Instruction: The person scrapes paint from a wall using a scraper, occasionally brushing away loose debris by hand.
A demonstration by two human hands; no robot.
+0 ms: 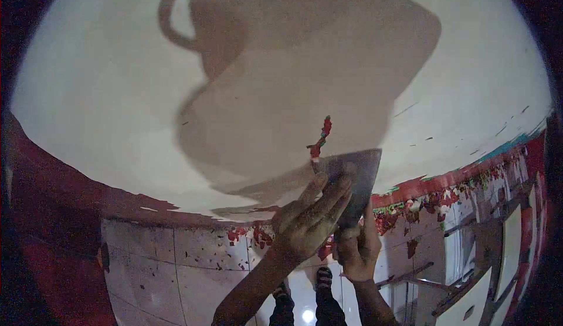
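Note:
A dark flat blade point(365, 176) lies with its upper edge against a large white painted surface point(117, 91). My left hand point(311, 217) presses on the blade's face with its fingers stretched out and spread. Below it, my right hand point(359, 248) is closed round the lower part of the blade. Just above the blade's upper left corner is a small curled strip of red and green paint point(326, 127). A large shadow falls over the middle of the white surface.
Red and green paint flakes point(410, 208) lie along the surface's lower edge. Beneath is a tiled floor point(152, 261) with scattered bits and the person's feet point(324, 277). Pale panels on a metal frame point(469, 299) stand at the lower right. A dark red area point(53, 208) fills the left.

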